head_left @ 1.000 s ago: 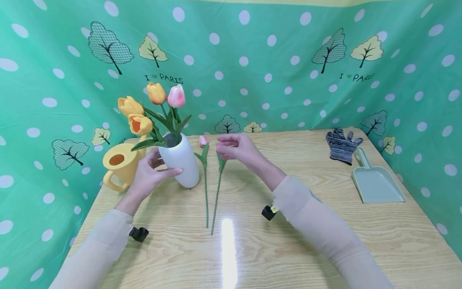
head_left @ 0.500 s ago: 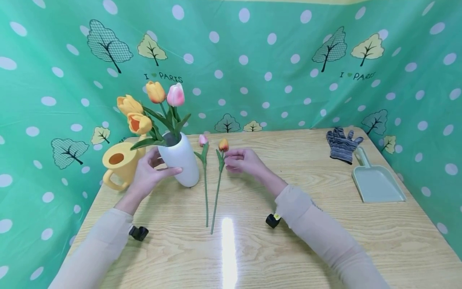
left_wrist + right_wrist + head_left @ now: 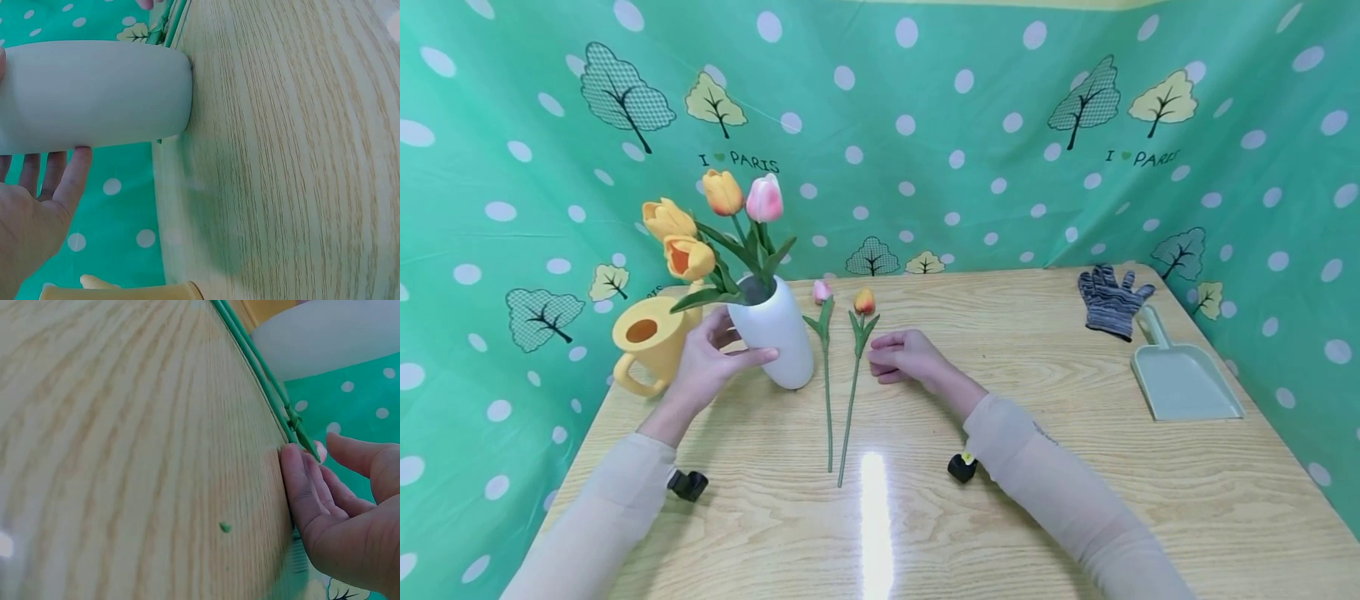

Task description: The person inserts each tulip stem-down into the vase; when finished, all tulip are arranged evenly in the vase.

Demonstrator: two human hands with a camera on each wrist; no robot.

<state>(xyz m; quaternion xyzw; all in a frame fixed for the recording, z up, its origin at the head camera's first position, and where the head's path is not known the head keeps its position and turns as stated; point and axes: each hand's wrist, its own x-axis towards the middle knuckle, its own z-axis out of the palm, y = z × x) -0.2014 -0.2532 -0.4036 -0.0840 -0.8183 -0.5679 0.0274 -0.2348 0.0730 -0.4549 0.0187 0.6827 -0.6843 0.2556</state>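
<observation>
In the head view my left hand (image 3: 711, 354) grips the white vase (image 3: 778, 346) from the left, its thumb across the front. Yellow-orange tulips (image 3: 690, 257) and a pink tulip (image 3: 765, 198) stand in the vase. To its right, a pink tulip (image 3: 822, 292) and an orange tulip (image 3: 864, 302) lie on the table, stems toward me. My right hand (image 3: 913, 362) is just right of the orange tulip's stem and holds nothing. The right wrist view has the thumb apart from loosely bent fingers (image 3: 303, 487), near the green stems (image 3: 262, 372).
A yellow watering can (image 3: 658, 342) stands behind and left of the left hand. At the far right lie a striped glove (image 3: 1112, 304) and a pale green dustpan (image 3: 1183, 383). A dotted green cloth (image 3: 970, 150) hangs behind the wooden table (image 3: 1000, 517).
My right hand has drawn back from the orange tulip's head, toward me and slightly right, uncovering the bloom. The left hand and vase have stayed almost still.
</observation>
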